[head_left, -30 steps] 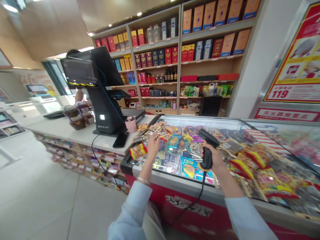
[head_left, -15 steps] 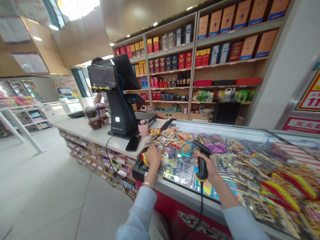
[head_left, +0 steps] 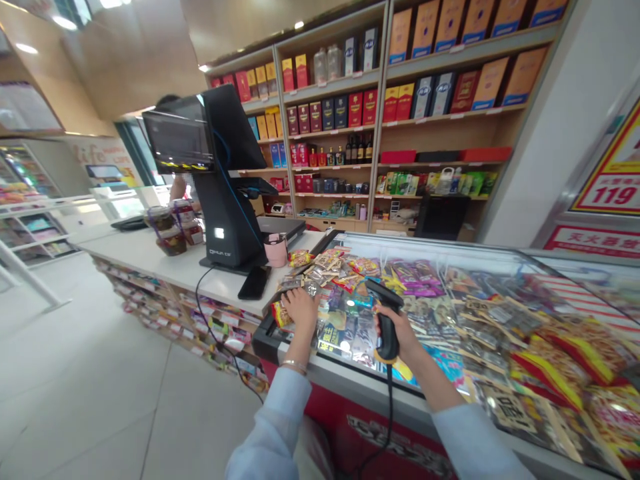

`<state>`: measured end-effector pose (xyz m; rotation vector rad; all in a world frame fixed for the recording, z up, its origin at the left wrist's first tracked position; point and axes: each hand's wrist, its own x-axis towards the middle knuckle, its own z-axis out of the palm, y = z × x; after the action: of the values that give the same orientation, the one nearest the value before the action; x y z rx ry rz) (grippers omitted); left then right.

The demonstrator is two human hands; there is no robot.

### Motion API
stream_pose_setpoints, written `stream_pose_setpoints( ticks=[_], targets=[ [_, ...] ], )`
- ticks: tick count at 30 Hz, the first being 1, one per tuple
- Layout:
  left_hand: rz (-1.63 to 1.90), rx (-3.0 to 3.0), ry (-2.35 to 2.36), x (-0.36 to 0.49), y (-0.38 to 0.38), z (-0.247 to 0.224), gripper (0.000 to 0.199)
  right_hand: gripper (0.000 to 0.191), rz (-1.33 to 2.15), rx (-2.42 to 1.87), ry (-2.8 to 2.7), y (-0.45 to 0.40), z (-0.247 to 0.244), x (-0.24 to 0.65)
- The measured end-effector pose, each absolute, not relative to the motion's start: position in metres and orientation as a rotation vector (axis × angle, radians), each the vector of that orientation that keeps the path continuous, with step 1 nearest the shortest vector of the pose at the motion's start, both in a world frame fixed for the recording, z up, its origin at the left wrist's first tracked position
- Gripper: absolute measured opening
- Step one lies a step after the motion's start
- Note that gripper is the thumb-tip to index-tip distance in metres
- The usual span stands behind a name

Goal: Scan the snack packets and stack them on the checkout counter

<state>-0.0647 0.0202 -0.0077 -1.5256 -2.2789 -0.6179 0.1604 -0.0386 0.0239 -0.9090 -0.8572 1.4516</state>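
My right hand [head_left: 400,333] is wrapped round the handle of a black barcode scanner [head_left: 387,327], whose cord hangs down past the freezer's front. The scanner's head points left over the glass top. At the left end of the freezer, my left hand [head_left: 301,312] is on the pile of small snack packets [head_left: 327,269], its fingers curled onto a clear, dark-filled snack packet [head_left: 311,287]. The fingertips are partly hidden there. A red and yellow snack packet [head_left: 281,315] lies under and beside that hand.
Further snack packets [head_left: 555,373] cover the right of the freezer's glass top [head_left: 345,243]. On the white counter [head_left: 227,287] are a black phone [head_left: 255,283], a pink cup [head_left: 275,250], a register [head_left: 227,220] and jars [head_left: 173,240]. Another person [head_left: 177,190] is partly hidden behind the register.
The view has turned slightly to the right, so everything sits further left. The scanner remains in my right hand, and my left hand stays on the packets.
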Motion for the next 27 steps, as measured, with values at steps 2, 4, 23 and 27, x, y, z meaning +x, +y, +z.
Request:
stream_pose_setpoints(
  ticks=[2,4,23,27],
  targets=[
    [-0.629,-1.512,-2.304,-0.065,0.02,-0.007,0.053,0.026,1.452,-0.904,-0.862,-0.039,0.025,0.161],
    [-0.645,-1.504,-2.337,-0.064,0.019,-0.005,0.053,0.025,1.452,-0.9,-0.862,-0.04,0.026,0.161],
    [-1.278,-1.887,-1.963,-0.062,0.023,-0.008,0.028,0.026,1.504,-0.823,-0.851,-0.043,0.028,0.161],
    [-1.503,-1.734,-2.022,-0.06,0.021,-0.011,0.035,0.028,1.52,-0.783,-0.875,-0.045,0.031,0.161]
  ],
)
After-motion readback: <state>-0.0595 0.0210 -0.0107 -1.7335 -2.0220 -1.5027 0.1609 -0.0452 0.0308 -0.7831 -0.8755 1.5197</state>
